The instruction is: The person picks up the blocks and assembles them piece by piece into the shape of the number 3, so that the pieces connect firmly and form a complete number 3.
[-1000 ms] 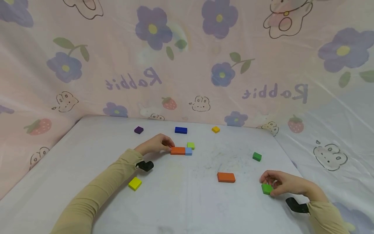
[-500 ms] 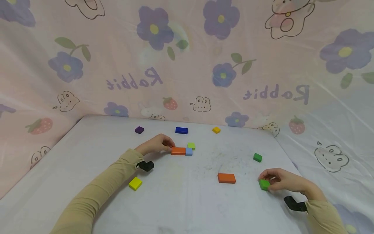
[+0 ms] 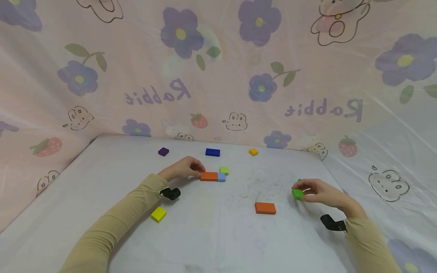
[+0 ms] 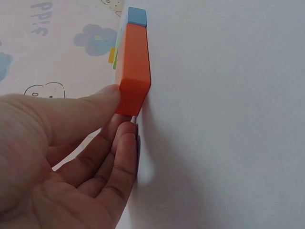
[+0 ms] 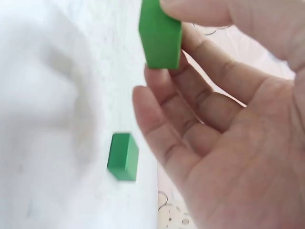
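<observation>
My left hand (image 3: 184, 168) holds the left end of an orange block (image 3: 209, 176) on the table. In the left wrist view the thumb (image 4: 107, 98) touches its side and curled fingertips meet its near end. Against the orange block's right end sits a light blue block (image 3: 221, 177), with a lime green block (image 3: 224, 170) just behind. My right hand (image 3: 319, 192) pinches a bright green block (image 5: 161, 40) between thumb and fingers above the table. A darker green block (image 5: 124, 156) lies below it, mostly hidden by the hand in the head view.
Along the back lie a purple block (image 3: 163, 151), a dark blue block (image 3: 212, 152) and a yellow-orange block (image 3: 253, 152). A yellow block (image 3: 158, 214) is near the left forearm. Another orange block (image 3: 265, 208) lies right of centre. Behind the table hangs a printed cloth (image 3: 218, 76).
My right hand has carried the bright green block away from me and leftward, now overlapping the darker green block in the head view. The left hand stays at the orange block.
</observation>
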Tool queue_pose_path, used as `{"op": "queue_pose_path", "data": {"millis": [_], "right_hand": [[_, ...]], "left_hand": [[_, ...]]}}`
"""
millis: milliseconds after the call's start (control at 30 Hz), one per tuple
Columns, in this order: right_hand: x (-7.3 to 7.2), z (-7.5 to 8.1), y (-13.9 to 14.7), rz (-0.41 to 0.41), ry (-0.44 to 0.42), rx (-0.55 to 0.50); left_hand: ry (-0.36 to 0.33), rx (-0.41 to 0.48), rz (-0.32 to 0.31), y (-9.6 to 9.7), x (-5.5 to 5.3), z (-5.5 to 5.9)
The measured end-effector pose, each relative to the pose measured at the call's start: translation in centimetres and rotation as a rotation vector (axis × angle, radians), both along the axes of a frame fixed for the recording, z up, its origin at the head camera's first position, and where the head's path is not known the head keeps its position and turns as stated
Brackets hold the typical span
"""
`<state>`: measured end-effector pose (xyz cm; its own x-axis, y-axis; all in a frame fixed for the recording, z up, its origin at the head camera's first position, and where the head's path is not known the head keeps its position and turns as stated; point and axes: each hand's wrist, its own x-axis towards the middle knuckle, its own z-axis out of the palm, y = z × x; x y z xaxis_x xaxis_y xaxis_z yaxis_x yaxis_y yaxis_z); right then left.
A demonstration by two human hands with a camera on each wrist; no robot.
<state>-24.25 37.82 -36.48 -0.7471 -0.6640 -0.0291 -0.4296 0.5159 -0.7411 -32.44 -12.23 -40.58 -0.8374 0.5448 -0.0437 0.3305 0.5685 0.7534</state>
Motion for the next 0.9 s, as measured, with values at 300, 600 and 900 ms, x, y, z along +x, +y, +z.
{"op": "queue_pose_path", "data": {"millis": [300,600,900], "right_hand": [[-2.0,0.7,-2.6,-0.034,0.064,-0.008],[-3.8,0.5,-5.6,-0.039,0.052,-0.038],[-5.1,0.8,-8.8,0.005,0.075,-0.067]], "left_hand": [[0.013,-0.012,0.009,0.0,-0.1,-0.1],[0.016,-0.015,0.008,-0.1,0.0,-0.1],[0.023,-0.014,0.002,-0.1,0.1,0.1]]}}
